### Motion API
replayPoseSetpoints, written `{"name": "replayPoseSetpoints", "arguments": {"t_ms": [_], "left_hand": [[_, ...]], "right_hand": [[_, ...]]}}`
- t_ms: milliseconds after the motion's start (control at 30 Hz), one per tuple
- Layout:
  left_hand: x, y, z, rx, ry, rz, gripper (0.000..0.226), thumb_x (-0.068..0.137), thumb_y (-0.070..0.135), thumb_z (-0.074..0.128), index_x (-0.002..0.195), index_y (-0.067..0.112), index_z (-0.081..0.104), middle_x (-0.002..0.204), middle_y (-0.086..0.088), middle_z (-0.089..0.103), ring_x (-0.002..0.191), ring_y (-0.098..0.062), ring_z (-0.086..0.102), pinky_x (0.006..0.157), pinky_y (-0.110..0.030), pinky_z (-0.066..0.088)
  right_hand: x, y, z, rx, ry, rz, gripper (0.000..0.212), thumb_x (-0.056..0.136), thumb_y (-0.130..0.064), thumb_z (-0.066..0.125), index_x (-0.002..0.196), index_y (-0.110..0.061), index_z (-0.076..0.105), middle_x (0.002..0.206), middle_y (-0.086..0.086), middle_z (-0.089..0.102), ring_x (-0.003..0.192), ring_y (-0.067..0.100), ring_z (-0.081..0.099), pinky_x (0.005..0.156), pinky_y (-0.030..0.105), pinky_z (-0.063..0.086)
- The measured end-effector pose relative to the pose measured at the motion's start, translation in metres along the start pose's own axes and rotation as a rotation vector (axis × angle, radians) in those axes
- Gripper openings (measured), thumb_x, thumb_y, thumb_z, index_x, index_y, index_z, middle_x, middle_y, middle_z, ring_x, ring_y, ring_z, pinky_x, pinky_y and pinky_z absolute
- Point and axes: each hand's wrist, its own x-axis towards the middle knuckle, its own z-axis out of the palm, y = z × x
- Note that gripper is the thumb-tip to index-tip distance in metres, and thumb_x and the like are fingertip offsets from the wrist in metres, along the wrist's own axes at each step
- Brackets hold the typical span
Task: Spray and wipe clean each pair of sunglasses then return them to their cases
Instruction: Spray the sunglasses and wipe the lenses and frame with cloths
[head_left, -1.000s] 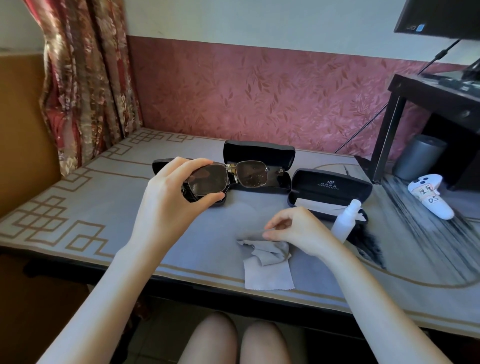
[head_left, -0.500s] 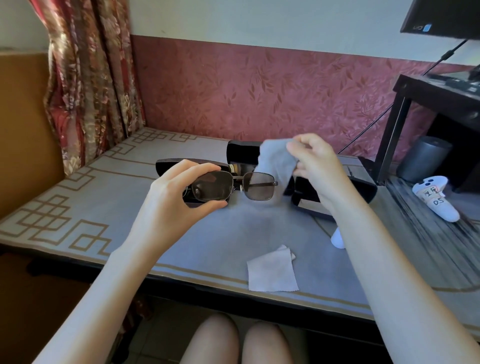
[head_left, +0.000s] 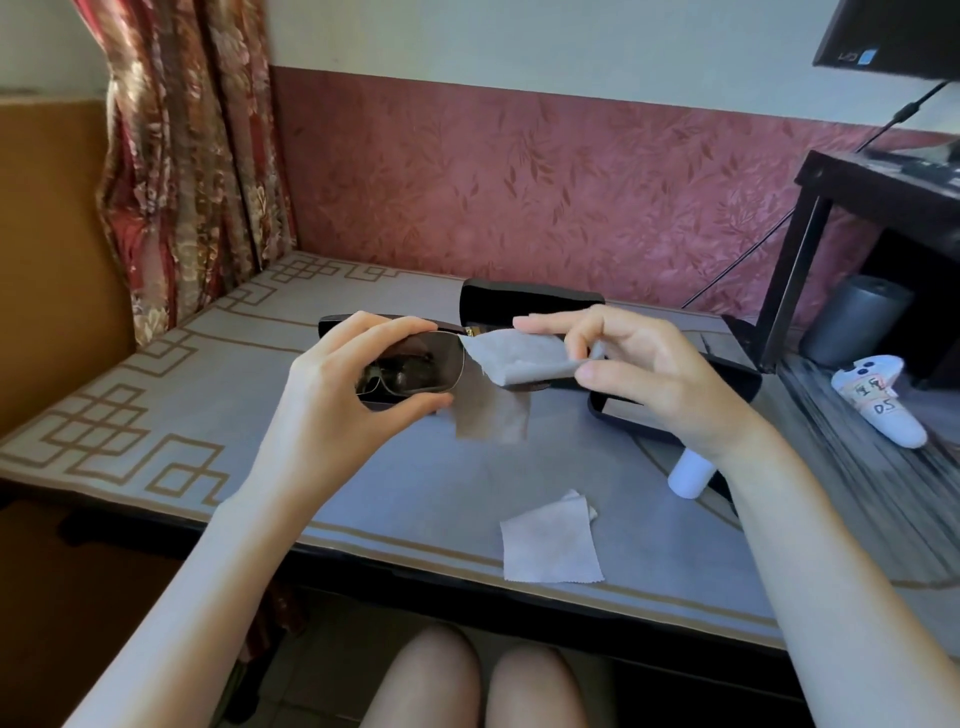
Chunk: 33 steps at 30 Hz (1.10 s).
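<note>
- The left hand (head_left: 332, 410) pinched the dark-lensed gold-bridged sunglasses (head_left: 415, 366) by one lens, thumb under and fingers over, holding them up off the table. And the right?
- The right hand (head_left: 654, 384) gripped the thin grey wiping cloth (head_left: 519, 358) between thumb and fingers, draped over the other lens, just beside the left hand.
- A second before?
- It was low, lifting that cloth off the pale square cloth (head_left: 550, 545) that stayed below both hands. Half a second before, the cloth hung clear above the frame.
- So wiping had just begun, I'd judge. The open black hard case (head_left: 530, 304) waited behind the hands.
</note>
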Motion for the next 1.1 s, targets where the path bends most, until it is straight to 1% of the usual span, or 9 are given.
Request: {"name": "replayPoseSetpoints", "arguments": {"t_ms": [167,267,367,467,633,733,833,1000,1100], "left_hand": [[-0.001,0.003,-0.001,0.009,-0.022,0.017,0.049,0.069,0.020,0.083,0.115,0.015,0.066,0.101,0.005,0.061,0.093,-0.003,0.056,0.086,-0.006,0.040],[-0.001,0.006,-0.001,0.009,-0.037,0.042,0.049,0.070,0.022,0.083,0.115,0.014,0.066,0.101,0.004,0.061,0.094,0.001,0.055,0.087,-0.004,0.037],[0.001,0.009,-0.001,0.014,-0.050,0.073,0.049,0.069,0.023,0.082,0.115,0.015,0.066,0.101,0.005,0.061,0.096,0.007,0.052,0.088,-0.004,0.036],[0.000,0.010,0.000,0.018,-0.059,0.088,0.049,0.070,0.023,0.082,0.115,0.015,0.066,0.102,0.004,0.061,0.096,0.000,0.054,0.089,-0.006,0.038],[0.001,0.012,0.001,0.008,-0.059,0.093,0.049,0.071,0.022,0.082,0.116,0.016,0.065,0.102,0.005,0.061,0.096,-0.001,0.054,0.089,-0.008,0.038],[0.001,0.012,0.001,-0.008,-0.065,0.090,0.049,0.071,0.022,0.082,0.116,0.016,0.065,0.103,0.005,0.061,0.096,0.003,0.054,0.088,-0.008,0.038],[0.002,0.012,0.000,-0.031,-0.060,0.071,0.049,0.070,0.027,0.080,0.116,0.017,0.065,0.101,0.006,0.061,0.097,0.003,0.054,0.087,-0.011,0.041],[0.001,0.012,-0.001,-0.044,-0.060,0.065,0.050,0.071,0.032,0.077,0.117,0.017,0.065,0.102,0.006,0.061,0.098,0.003,0.056,0.088,-0.011,0.042],[0.001,0.012,0.000,-0.046,-0.063,0.060,0.049,0.071,0.029,0.078,0.117,0.017,0.065,0.102,0.005,0.062,0.098,0.001,0.056,0.089,-0.013,0.043]], "right_hand": [[0.008,-0.003,0.000,0.023,0.125,-0.012,0.027,0.096,-0.033,0.055,0.107,-0.011,0.065,0.130,-0.007,0.064,0.124,0.007,0.056,0.105,0.021,0.040],[0.021,-0.011,0.005,-0.160,-0.018,0.098,0.045,0.081,-0.032,0.074,0.123,-0.025,0.059,0.124,-0.015,0.065,0.116,-0.004,0.057,0.098,0.008,0.038],[0.028,-0.017,0.012,-0.299,-0.177,0.214,0.029,0.072,-0.021,0.085,0.095,-0.013,0.069,0.087,-0.005,0.070,0.079,0.007,0.065,0.075,0.024,0.049],[0.028,-0.021,0.011,-0.275,-0.183,0.243,0.025,0.070,-0.015,0.086,0.072,-0.007,0.062,0.067,0.001,0.059,0.062,0.012,0.053,0.059,0.027,0.040],[0.024,-0.013,0.002,-0.161,-0.170,0.220,0.020,0.081,-0.022,0.077,0.077,-0.005,0.069,0.066,-0.003,0.056,0.064,0.009,0.050,0.061,0.023,0.036],[0.020,-0.007,-0.004,-0.059,-0.196,0.211,0.033,0.091,-0.028,0.063,0.107,0.000,0.070,0.089,0.011,0.068,0.082,0.014,0.059,0.074,0.027,0.045],[0.015,-0.003,-0.011,-0.019,-0.204,0.177,0.027,0.096,-0.019,0.055,0.117,-0.006,0.066,0.115,0.020,0.066,0.103,0.023,0.063,0.090,0.033,0.047],[0.011,-0.002,-0.017,0.011,-0.273,0.216,0.027,0.088,-0.007,0.066,0.115,-0.008,0.064,0.106,0.007,0.069,0.097,0.015,0.066,0.082,0.025,0.051],[0.011,-0.005,-0.014,-0.040,-0.274,0.246,0.027,0.082,-0.004,0.073,0.108,-0.008,0.064,0.099,0.008,0.071,0.090,0.017,0.068,0.079,0.032,0.055]]}}
